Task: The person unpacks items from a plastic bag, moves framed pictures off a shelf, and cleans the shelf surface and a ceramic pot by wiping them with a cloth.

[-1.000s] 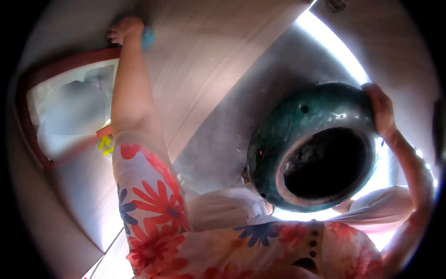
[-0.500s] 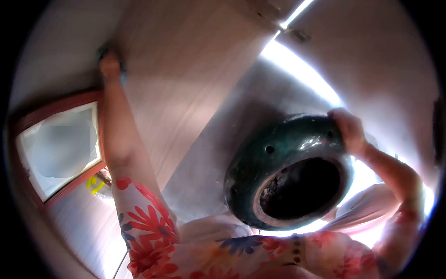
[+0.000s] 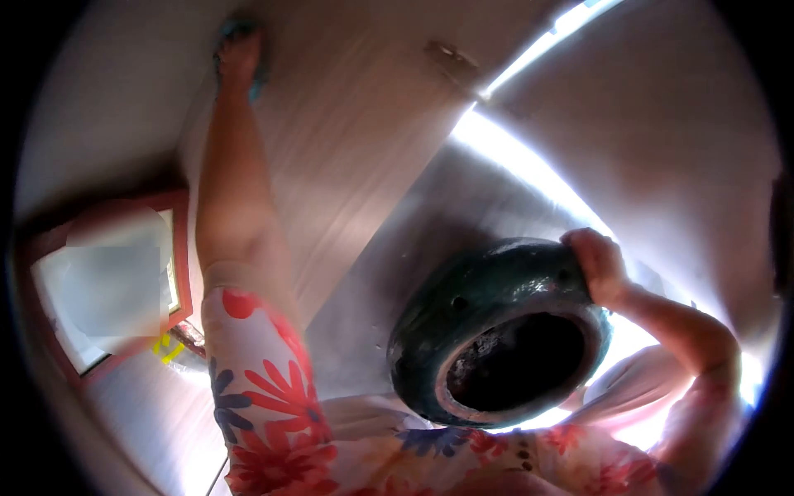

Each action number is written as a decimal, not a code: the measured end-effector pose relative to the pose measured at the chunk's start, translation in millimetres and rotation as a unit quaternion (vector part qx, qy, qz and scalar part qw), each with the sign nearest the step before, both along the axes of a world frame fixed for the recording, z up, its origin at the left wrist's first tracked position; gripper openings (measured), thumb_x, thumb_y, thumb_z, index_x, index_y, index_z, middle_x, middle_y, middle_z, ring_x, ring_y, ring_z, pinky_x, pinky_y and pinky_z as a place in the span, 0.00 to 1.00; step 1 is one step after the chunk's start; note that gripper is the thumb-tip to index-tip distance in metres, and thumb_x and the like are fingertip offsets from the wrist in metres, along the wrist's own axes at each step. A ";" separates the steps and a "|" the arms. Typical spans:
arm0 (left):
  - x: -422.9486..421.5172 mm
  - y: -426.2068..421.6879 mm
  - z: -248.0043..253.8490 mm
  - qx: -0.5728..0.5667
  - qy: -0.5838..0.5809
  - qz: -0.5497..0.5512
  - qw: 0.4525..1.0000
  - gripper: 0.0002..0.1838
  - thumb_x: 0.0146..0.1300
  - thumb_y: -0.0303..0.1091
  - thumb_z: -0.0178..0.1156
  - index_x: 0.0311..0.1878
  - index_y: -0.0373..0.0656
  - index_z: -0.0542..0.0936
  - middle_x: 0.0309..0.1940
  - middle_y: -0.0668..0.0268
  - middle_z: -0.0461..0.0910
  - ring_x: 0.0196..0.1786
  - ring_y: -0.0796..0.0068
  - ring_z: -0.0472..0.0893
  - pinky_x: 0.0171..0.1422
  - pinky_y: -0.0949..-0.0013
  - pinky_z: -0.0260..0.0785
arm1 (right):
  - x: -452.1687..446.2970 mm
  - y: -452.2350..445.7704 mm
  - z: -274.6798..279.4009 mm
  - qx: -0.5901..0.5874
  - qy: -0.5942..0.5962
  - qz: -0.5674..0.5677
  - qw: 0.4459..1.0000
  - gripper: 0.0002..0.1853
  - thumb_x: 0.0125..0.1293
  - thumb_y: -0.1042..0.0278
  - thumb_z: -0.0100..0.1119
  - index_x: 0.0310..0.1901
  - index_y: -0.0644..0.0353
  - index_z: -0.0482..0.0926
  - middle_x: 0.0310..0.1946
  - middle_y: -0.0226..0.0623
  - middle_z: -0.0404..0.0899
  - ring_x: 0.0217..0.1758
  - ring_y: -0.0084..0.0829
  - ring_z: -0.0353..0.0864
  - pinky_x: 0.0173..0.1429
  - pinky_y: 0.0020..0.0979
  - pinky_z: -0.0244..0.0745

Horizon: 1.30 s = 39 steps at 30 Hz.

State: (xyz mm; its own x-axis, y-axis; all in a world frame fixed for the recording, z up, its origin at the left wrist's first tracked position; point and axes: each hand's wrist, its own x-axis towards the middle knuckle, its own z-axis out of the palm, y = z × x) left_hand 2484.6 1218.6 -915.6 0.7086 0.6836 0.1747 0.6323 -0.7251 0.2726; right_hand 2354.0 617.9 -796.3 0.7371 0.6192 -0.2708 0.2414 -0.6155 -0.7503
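My left arm reaches far up and to the left. My left hand (image 3: 240, 54) is closed on a teal cloth-like piece (image 3: 258, 85), which shows at both sides of the fingers against a pale panel surface. A dark green glazed ceramic pot (image 3: 430, 318) lies tilted in front of my body, its round mouth facing me and small holes in its wall. The inside is dark, with a rough, pale-spotted inner edge. On the pot's upper right side my right hand (image 3: 597, 260) is closed round the edge, fingers over the top.
At the left is a red-framed mirror or picture (image 3: 184, 248), its middle blurred out. Below it lies a clear bag with yellow tape (image 3: 171, 349). Large wood-grained panels (image 3: 347, 149) surround me, with a metal latch (image 3: 451, 59) near a bright gap.
My left hand has moved up and slightly right with the teal piece. The pot and my right hand sit slightly lower and further left in view, as the camera has shifted.
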 end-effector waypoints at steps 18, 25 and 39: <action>39.1 -7.1 -17.9 -0.101 0.109 -0.281 0.948 0.26 0.61 0.45 0.45 0.62 0.48 0.64 0.65 0.60 0.57 0.67 0.61 0.54 0.69 0.63 0.45 | 10.0 7.5 9.6 -0.027 -0.112 0.083 0.990 0.08 0.59 0.74 0.45 0.34 0.71 0.72 0.26 0.49 0.75 0.27 0.45 0.75 0.35 0.38 0.72; -9.8 -59.5 -9.0 -0.002 -0.063 -0.372 0.926 0.21 0.64 0.43 0.40 0.59 0.51 0.67 0.62 0.60 0.61 0.64 0.61 0.59 0.67 0.63 0.49 | 11.7 7.7 5.9 0.002 -0.104 0.079 0.991 0.13 0.64 0.71 0.40 0.32 0.71 0.73 0.24 0.50 0.74 0.27 0.46 0.75 0.35 0.37 0.71; 13.2 -39.3 29.5 0.182 0.072 -0.209 0.958 0.22 0.62 0.41 0.42 0.58 0.43 0.66 0.56 0.52 0.66 0.59 0.52 0.65 0.61 0.55 0.58 | 9.8 5.0 4.3 -0.010 -0.141 0.078 0.987 0.10 0.61 0.71 0.44 0.32 0.70 0.73 0.26 0.49 0.75 0.27 0.45 0.75 0.35 0.36 0.73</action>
State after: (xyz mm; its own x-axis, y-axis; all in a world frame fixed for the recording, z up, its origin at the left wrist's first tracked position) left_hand 2497.8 1179.3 -886.1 0.9423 0.2462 0.2268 0.2771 -0.9538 -0.1158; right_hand 2363.8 622.9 -792.1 0.6808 0.7279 -0.0819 0.5321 -0.5683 -0.6276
